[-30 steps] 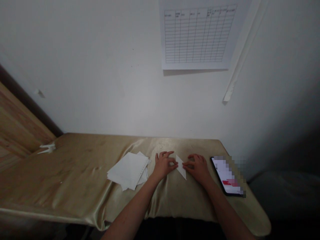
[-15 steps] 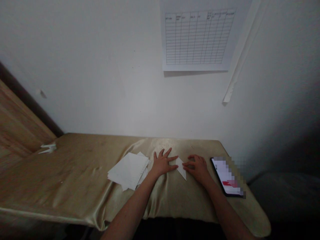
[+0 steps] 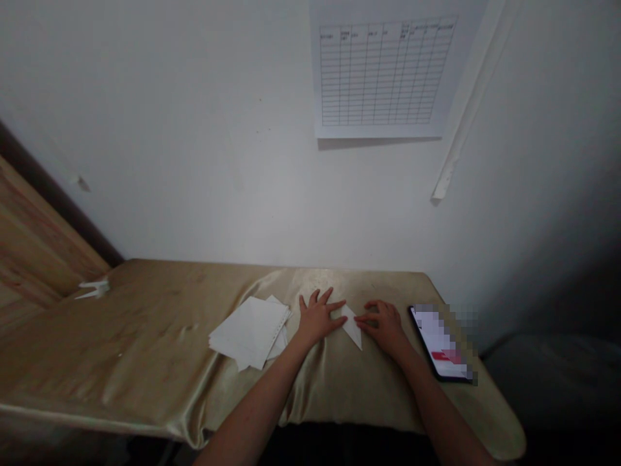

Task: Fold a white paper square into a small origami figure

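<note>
Head view: my left hand (image 3: 320,320), fingers apart, and right hand (image 3: 385,323), grip unclear, touched the paper triangle (image 3: 352,330) toward the table's (image 3: 145,336) right edge; light pressure seemed best.

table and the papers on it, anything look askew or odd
Yes: the white paper stack left of the left hand lies askew, its corners jutting at different angles. The gold cloth is also rucked into creases near it.

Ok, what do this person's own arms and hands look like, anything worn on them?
The slender, ungloved left hand and the slender, ungloved right hand show no rings. The tapering left forearm and right forearm are bare to the picture's edge: no sleeve, watch or bracelet shows. Fingernails are too small to judge.
</note>
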`<state>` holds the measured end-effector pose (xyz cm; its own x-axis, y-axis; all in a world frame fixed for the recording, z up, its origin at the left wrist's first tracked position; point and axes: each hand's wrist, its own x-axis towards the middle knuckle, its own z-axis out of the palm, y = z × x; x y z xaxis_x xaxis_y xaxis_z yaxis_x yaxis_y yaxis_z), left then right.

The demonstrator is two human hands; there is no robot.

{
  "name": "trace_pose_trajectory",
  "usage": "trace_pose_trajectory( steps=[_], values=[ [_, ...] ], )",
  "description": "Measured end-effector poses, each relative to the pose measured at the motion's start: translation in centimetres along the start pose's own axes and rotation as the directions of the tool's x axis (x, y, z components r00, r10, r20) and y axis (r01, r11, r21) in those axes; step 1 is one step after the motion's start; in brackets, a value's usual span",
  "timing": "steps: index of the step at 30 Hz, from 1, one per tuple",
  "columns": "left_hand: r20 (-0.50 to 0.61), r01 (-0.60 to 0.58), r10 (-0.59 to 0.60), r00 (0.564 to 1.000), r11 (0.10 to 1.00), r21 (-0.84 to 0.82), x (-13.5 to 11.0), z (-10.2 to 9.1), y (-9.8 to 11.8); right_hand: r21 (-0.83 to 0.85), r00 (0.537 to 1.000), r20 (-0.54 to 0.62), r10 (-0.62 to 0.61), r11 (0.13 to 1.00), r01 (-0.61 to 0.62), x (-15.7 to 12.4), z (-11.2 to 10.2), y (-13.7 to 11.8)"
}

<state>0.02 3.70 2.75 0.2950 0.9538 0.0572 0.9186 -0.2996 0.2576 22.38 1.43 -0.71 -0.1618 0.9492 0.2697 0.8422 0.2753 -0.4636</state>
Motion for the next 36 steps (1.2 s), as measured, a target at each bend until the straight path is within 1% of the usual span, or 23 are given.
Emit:
trace_pose_trajectory(
  steps=[6,11,16,23,28,32,36],
  values=[
    [0.041,0.035,-0.035,0.999,0.999,0.013,0.1,-0.4,0.4,-0.005,1.0,-0.01,0.001,1.0,-0.001,0.1,0.0,-0.1],
    [0.008,0.061,-0.061,0.998,0.998,0.028,0.1,0.0,0.9,0.025,1.0,-0.007,0.006,1.0,-0.006,0.2,0.0,0.0],
    [-0.003,0.062,-0.061,0.998,0.997,0.041,-0.1,0.1,1.2,0.007,1.0,0.001,-0.007,1.0,0.007,0.4,0.1,0.2],
    [0.031,0.027,-0.028,0.999,0.999,0.026,-0.6,-0.2,1.3,-0.006,1.0,-0.002,-0.013,1.0,0.013,0.5,0.1,0.2],
    [0.074,-0.001,-0.001,0.997,1.0,0.026,-0.9,0.6,1.7,-0.009,1.0,-0.021,0.009,1.0,-0.009,0.4,0.1,-0.1],
    [0.102,-0.019,0.013,0.995,0.998,0.057,-1.2,1.3,2.3,-0.01,1.0,-0.02,0.017,1.0,-0.017,0.4,0.0,-0.2],
    [0.098,-0.038,0.032,0.995,0.998,0.056,-1.3,1.3,2.3,0.005,1.0,-0.017,0.01,1.0,-0.009,0.4,0.0,0.0]
  ],
)
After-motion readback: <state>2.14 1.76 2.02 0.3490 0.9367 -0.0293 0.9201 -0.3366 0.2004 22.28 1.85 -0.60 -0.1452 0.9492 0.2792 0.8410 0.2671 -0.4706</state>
